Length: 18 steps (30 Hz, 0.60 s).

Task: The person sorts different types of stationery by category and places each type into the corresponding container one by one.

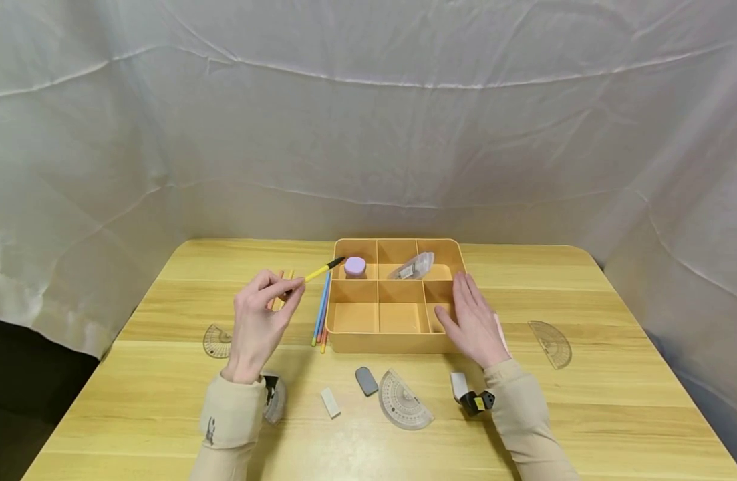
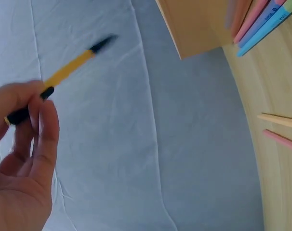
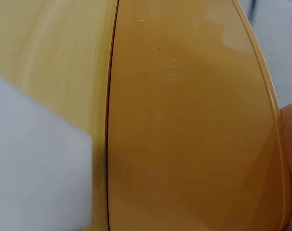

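Observation:
My left hand [image 1: 258, 321] pinches a yellow pen [image 1: 321, 270] with black ends between thumb and fingertips. The pen is raised, slanting toward the back left corner of an orange divided box [image 1: 374, 343]. In the left wrist view the left hand [image 2: 28, 159] holds the same pen [image 2: 69, 70] near one end, its far black end blurred. My right hand [image 1: 478, 327] rests on the box's right rim, fingers extended, thumb over the front right compartment. Only a bit of the right hand [image 3: 291, 159] shows in the right wrist view, at the rim of the box [image 3: 189, 120].
The box holds a lilac round-topped item [image 1: 355, 266] and a clear packet [image 1: 415, 266]. Colored pencils [image 1: 321, 310] lie along its left side. In front are a white eraser [image 1: 330, 403], a grey eraser [image 1: 366, 381] and a clear protractor [image 1: 401, 402]. Another protractor [image 1: 551, 344] lies right.

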{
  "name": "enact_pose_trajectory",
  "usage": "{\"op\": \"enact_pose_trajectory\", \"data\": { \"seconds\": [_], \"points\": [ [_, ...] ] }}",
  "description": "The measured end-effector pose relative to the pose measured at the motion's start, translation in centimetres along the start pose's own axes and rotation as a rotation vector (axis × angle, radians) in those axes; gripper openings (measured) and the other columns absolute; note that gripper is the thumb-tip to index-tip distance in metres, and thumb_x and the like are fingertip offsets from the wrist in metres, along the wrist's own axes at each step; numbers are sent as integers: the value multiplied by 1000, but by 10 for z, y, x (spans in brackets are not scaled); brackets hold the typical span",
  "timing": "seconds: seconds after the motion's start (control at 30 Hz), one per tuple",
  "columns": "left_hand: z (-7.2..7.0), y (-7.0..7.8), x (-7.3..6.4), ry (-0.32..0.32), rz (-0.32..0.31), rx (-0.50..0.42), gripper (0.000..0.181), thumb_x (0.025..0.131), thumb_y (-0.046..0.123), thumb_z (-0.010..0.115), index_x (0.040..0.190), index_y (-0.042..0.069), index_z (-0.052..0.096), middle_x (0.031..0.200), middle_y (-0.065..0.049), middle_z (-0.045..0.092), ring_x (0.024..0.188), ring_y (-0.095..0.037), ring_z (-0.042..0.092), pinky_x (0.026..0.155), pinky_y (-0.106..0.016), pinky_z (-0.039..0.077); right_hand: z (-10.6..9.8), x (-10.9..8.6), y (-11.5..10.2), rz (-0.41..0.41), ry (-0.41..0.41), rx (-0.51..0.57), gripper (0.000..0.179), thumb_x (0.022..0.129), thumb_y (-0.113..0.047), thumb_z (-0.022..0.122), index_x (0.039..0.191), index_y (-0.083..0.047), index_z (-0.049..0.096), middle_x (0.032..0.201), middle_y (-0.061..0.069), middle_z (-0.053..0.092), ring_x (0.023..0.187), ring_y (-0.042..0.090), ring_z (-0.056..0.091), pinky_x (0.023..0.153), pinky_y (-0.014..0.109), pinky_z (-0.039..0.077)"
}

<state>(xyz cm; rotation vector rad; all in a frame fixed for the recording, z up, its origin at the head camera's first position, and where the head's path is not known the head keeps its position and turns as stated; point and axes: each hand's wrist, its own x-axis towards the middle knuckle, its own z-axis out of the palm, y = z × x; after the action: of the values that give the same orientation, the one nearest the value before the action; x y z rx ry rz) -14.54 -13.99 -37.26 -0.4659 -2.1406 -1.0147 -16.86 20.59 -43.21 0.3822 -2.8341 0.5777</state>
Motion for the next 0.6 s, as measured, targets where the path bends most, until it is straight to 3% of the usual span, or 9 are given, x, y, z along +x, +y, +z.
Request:
{"op": "enact_pose_trajectory", "data": {
  "seconds": [0.07, 0.13, 0.2, 0.23, 0.3, 0.47, 0.6],
  "points": [
    [0, 0, 0, -2, 32, -21, 16, 76, -8, 82, 90, -1, 80, 75, -7, 68, 65, -13, 60, 60, -11, 41, 0, 0, 0, 2, -3, -1, 73, 103, -31, 50, 151, 17, 23, 160, 34, 24, 153, 45, 21, 126, 53, 22],
    [0, 1, 0, -31, 41, -34, 16, 75, -8, 82, 88, 0, 80, 76, -6, 71, 64, -14, 64, 77, -14, 55, 0, 0, 1, 6, -6, -3, 74, 103, -32, 50, 151, 17, 23, 161, 33, 24, 153, 45, 20, 125, 53, 23],
    [0, 3, 0, -76, 41, -41, 17, 74, -8, 82, 89, 0, 79, 77, -7, 74, 66, -16, 69, 97, -31, 58, 0, 0, 0, 11, -9, -1, 73, 103, -32, 49, 151, 16, 22, 161, 33, 23, 153, 45, 20, 125, 54, 23],
    [0, 4, 0, -100, 40, -39, 17, 75, -8, 82, 89, 0, 79, 79, -8, 75, 67, -17, 70, 101, -37, 56, 0, 0, 0, 14, -10, 1, 74, 103, -32, 49, 152, 16, 22, 162, 33, 23, 153, 45, 19, 125, 54, 23],
    [0, 5, -1, -151, 41, -37, 16, 76, -8, 81, 91, -1, 79, 82, -11, 77, 68, -18, 72, 95, -41, 58, 0, -1, 0, 16, -14, 4, 74, 103, -32, 49, 152, 16, 21, 162, 33, 22, 153, 45, 19, 125, 54, 23],
    [0, 6, -2, -275, 25, 8, 14, 83, -6, 77, 96, -3, 79, 90, -14, 79, 74, -20, 76, 66, -30, 62, 0, 0, 0, 15, -17, 6, 73, 103, -31, 49, 152, 16, 21, 161, 33, 22, 153, 46, 18, 125, 55, 22],
    [0, 7, -2, -353, -17, 24, 14, 87, -4, 73, 100, -3, 78, 93, -15, 79, 78, -22, 77, 68, -31, 63, 0, -1, 0, 18, -19, 9, 74, 103, -31, 49, 152, 16, 21, 162, 33, 22, 153, 45, 18, 125, 55, 22]
  ]
}}
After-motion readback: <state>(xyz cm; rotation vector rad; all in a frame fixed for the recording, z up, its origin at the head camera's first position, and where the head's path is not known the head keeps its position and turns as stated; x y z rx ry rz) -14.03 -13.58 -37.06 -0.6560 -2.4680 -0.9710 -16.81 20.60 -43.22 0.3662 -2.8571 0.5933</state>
